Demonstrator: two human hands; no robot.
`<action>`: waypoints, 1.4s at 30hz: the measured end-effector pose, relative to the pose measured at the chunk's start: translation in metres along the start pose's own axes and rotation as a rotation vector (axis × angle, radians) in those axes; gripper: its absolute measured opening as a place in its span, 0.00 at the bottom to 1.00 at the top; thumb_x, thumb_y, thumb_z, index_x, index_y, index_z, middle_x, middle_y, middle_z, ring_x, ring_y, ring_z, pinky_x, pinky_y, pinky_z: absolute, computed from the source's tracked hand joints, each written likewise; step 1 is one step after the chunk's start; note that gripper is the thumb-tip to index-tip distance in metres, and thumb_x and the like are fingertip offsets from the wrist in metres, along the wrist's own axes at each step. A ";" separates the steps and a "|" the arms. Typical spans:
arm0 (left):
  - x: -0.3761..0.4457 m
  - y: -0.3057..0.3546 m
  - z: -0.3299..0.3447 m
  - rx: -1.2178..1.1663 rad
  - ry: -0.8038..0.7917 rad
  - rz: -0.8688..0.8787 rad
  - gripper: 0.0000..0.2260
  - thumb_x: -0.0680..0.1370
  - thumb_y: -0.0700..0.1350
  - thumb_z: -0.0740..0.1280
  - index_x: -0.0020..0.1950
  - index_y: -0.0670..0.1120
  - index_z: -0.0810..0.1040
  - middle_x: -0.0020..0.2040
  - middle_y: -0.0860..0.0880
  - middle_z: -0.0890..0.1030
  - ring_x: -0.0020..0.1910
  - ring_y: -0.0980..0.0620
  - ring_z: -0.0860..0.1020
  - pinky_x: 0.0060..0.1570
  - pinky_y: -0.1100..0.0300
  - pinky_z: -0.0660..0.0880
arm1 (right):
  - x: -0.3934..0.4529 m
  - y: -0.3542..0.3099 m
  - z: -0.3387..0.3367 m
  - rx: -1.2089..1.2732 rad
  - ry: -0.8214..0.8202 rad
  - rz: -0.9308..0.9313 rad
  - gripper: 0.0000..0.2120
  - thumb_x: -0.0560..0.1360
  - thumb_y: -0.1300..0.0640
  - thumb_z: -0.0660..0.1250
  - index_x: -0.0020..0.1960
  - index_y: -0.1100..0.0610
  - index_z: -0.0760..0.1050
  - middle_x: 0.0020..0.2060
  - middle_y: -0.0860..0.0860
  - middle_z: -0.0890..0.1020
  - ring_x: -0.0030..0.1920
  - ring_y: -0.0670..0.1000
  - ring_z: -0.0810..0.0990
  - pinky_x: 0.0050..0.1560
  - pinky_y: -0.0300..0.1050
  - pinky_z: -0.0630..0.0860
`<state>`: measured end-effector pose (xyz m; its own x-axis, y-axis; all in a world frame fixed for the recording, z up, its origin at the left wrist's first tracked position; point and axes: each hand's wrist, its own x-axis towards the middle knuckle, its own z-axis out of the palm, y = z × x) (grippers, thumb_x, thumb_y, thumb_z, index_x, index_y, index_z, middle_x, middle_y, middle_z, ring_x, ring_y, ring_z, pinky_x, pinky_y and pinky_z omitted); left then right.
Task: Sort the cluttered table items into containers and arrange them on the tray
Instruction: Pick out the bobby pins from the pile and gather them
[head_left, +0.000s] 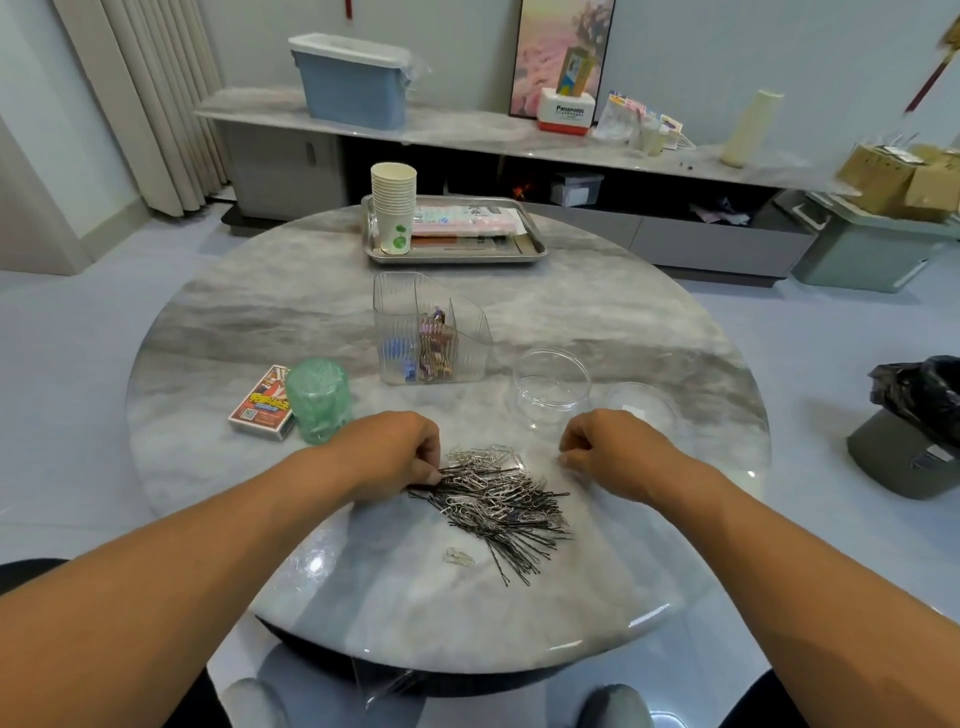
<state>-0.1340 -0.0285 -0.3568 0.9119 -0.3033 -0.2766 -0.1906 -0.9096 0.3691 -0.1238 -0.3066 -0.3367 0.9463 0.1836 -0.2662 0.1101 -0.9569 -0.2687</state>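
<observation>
A mixed pile of black hairpins and silver paper clips lies on the round marble table in front of me. My left hand pinches a bundle of black hairpins at the pile's left edge. My right hand rests curled on the table just right of the pile; whether it pinches a clip cannot be told. Beyond the pile stand a clear round container, its lid, and a clear divided organizer holding coloured clips. A metal tray sits at the far side.
A green plastic cup and a card box stand left of my left hand. The tray carries a stack of paper cups and a pink packet. Two stray paper clips lie near the pile. A bin stands on the floor at right.
</observation>
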 end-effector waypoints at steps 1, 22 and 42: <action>0.001 0.001 0.001 -0.007 0.004 -0.003 0.07 0.75 0.54 0.74 0.44 0.55 0.78 0.42 0.59 0.79 0.43 0.59 0.76 0.38 0.60 0.70 | -0.002 -0.006 -0.001 0.023 -0.017 -0.048 0.03 0.75 0.51 0.74 0.48 0.48 0.81 0.45 0.44 0.83 0.46 0.47 0.80 0.48 0.46 0.78; -0.009 0.003 -0.002 -0.014 -0.078 -0.081 0.13 0.70 0.48 0.80 0.46 0.55 0.77 0.43 0.57 0.81 0.48 0.52 0.80 0.48 0.57 0.76 | -0.007 -0.028 0.018 -0.103 -0.026 -0.169 0.06 0.75 0.50 0.74 0.49 0.45 0.79 0.42 0.42 0.77 0.46 0.49 0.77 0.36 0.41 0.66; -0.004 0.007 0.006 -0.234 0.080 -0.001 0.12 0.72 0.53 0.78 0.49 0.57 0.77 0.43 0.56 0.81 0.39 0.58 0.79 0.36 0.61 0.70 | -0.019 -0.046 0.020 -0.370 -0.058 -0.203 0.07 0.69 0.59 0.66 0.48 0.55 0.76 0.44 0.52 0.80 0.42 0.57 0.78 0.36 0.44 0.68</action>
<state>-0.1412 -0.0359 -0.3587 0.9396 -0.2706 -0.2096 -0.1087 -0.8166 0.5668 -0.1532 -0.2613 -0.3375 0.8766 0.3793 -0.2962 0.4044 -0.9142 0.0262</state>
